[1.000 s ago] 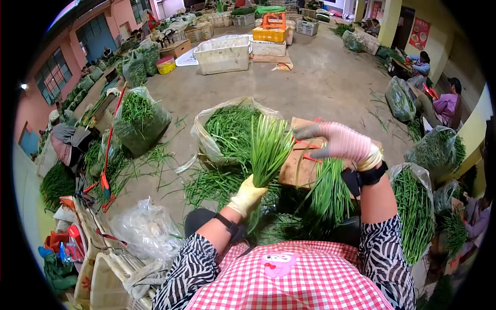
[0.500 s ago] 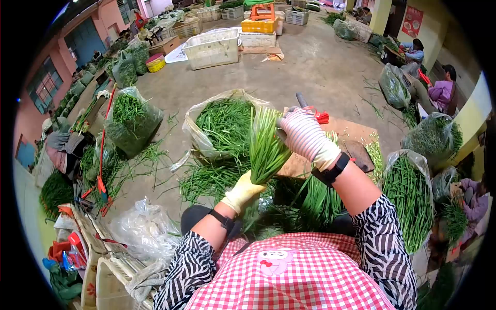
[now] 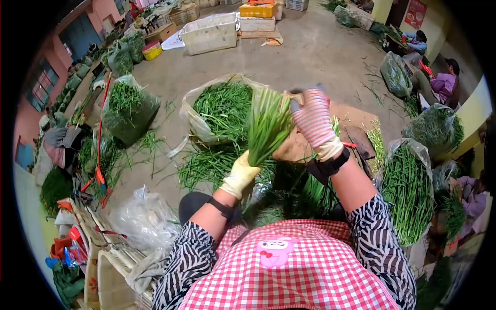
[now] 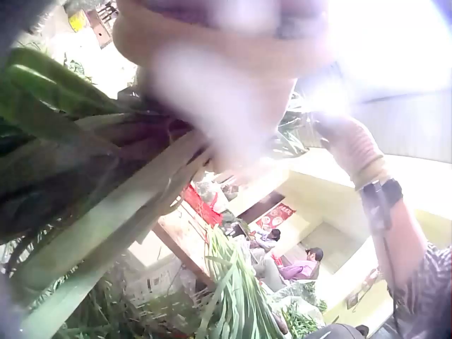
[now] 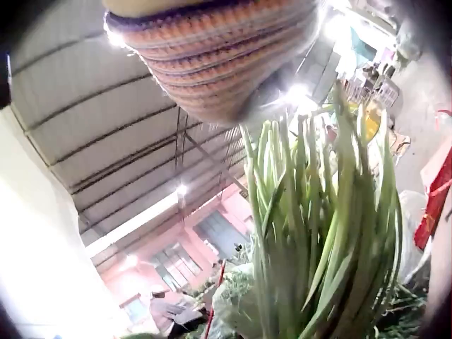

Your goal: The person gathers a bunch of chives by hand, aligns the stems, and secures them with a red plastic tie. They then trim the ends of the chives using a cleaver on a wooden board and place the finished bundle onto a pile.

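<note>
My left hand (image 3: 242,174), in a pale yellow glove, grips a bunch of long green stalks (image 3: 266,129) near its lower part. Their paler ends fan upward. My right hand (image 3: 314,120), in a striped glove with grey fingertips, is just right of the pale ends. In the right wrist view the striped glove (image 5: 219,56) hangs close over the tips of the stalks (image 5: 311,226); its fingers are mostly hidden, so I cannot tell whether it pinches any. The left wrist view shows flat green leaves (image 4: 106,191) up close, beside the blurred left glove.
A board (image 3: 341,116) holds a dark flat blade (image 3: 359,140) and small pale cut bits (image 3: 376,144). Beyond my left hand stands an open bag of greens (image 3: 222,108), with loose greens on the floor. To the right is another filled bag (image 3: 408,191); crumpled plastic (image 3: 144,214) lies left.
My right hand has come down from an open spread over the board to the stalk ends, then shifted slightly right. My left hand keeps its hold on the bunch.
</note>
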The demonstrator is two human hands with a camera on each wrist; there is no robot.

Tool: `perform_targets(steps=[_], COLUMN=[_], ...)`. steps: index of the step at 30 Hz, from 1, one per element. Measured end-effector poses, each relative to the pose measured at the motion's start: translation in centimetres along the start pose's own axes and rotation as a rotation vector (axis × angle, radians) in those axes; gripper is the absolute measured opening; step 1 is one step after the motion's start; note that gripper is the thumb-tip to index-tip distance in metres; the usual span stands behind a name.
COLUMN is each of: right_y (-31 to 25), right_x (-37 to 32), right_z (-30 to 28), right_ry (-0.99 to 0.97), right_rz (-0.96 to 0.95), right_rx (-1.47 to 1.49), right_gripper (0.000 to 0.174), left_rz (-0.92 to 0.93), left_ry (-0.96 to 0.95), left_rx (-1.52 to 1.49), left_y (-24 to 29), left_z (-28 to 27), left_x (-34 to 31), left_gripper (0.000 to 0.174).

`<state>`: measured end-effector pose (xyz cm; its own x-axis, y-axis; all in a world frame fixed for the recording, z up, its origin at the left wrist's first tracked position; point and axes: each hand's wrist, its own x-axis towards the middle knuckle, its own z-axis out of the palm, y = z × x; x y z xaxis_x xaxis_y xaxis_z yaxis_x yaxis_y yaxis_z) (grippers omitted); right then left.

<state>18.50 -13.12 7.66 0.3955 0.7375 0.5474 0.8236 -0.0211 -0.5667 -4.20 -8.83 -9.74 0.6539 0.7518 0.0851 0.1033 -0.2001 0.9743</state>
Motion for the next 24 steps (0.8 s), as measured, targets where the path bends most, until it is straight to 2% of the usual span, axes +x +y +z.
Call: perform_targets(steps=[1,3,4,5,7,8,9,11,12,13,15,16,19,21,23,24], right_y=[-0.3,-1.2,-1.4,-1.3,-0.6,-0.4,-0.2,0.3,1.6,1.9,2.8,2.7,3.1,3.8,4.0,4.2], right_x=[0.0,-0.9,-1.5,-1.9,-2.2,-2.0,-2.0,-2.1,-2.5,-2.6,-2.6,-2.7,-2.2,-1.3,-0.1,0.7], right_z=[-0.5,-0.7,-0.1,0.7,2.3,2.6,2.9,3.6,4.9,5.3,5.8,5.9,5.7,5.2,3.0,1.0], right_ry=[0.240,0.107,0.030,-0.045,-0.126,-0.157,-0.193,-0.272,-0.191,-0.212,-0.249,-0.180,-0.181,-0.045,0.146,0.142], right_rz=[-0.292,-0.455,-0.455,-0.456,-0.378,-0.308,-0.237,-0.152,-0.182,-0.147,-0.081,-0.126,-0.104,-0.079,-0.052,0.108], right_rx=[-0.067,-0.141,-0.258,-0.376,-0.518,-0.504,-0.488,-0.364,-0.269,-0.237,-0.179,-0.136,-0.079,-0.014,0.101,0.137], right_gripper=[0.022,0.023,0.025,0.028,0.040,0.041,0.043,0.042,0.033,0.032,0.029,0.022,0.016,0.019,0.023,0.025], left_rz=[0.054,-0.014,0.072,-0.035,-0.018,0.052,0.034,-0.011,0.009,-0.050,-0.003,0.015,0.034,0.011,0.005,0.022], left_ry=[0.026,0.081,0.119,0.124,0.141,0.169,0.165,0.158,0.191,0.179,0.168,0.177,0.200,0.204,0.197,0.205], left_rx=[-0.110,-0.040,0.193,0.242,0.245,0.281,0.289,0.310,0.364,0.412,0.405,0.395,0.387,0.410,0.284,0.270], left_y=[-0.3,-0.9,0.3,0.9,0.8,0.8,0.5,-0.1,0.0,0.1,0.4,-0.1,-0.7,0.2,0.3,0.0], left_z=[0.3,0.3,0.1,0.0,0.4,0.6,0.9,1.3,1.5,1.5,1.4,1.4,1.4,1.3,1.3,1.2], left_x=[0.4,0.5,0.3,0.2,0.3,0.1,0.2,0.3,-0.1,-0.1,-0.3,-0.2,0.0,0.4,0.1,0.0], left_gripper=[0.044,0.044,0.045,0.044,0.043,0.042,0.043,0.044,0.045,0.046,0.047,0.048,0.048,0.048,0.045,0.044])
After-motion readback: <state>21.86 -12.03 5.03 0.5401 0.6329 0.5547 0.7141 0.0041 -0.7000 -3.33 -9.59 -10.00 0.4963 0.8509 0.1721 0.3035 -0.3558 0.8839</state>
